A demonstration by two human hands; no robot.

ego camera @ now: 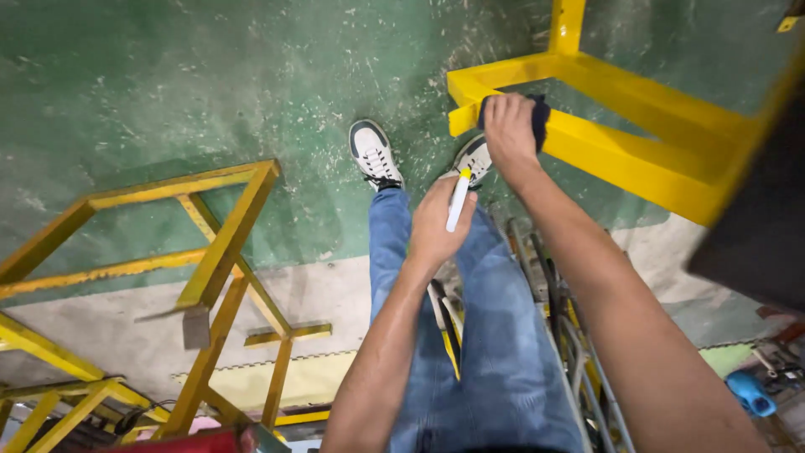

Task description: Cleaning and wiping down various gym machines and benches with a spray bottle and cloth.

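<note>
Worn yellow metal frame (220,252) on green floor (168,84), blue object (749,393) far right

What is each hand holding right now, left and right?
Left hand: closed around a white marker with a yellow cap.
Right hand: closed on a dark cloth, pressing it against the yellow metal frame.

One head-worn camera looks steeply down, close over the arms, onto the green floor (168,84).

The right hand (508,126) presses a cloth (538,117) onto a metal frame (637,143) ahead on the right. The left hand (436,226), holding a marker (458,201), hangs just before it, above 2 shoes (375,153) on the floor (168,84). Another frame (218,252) stands well apart to the left.
</note>
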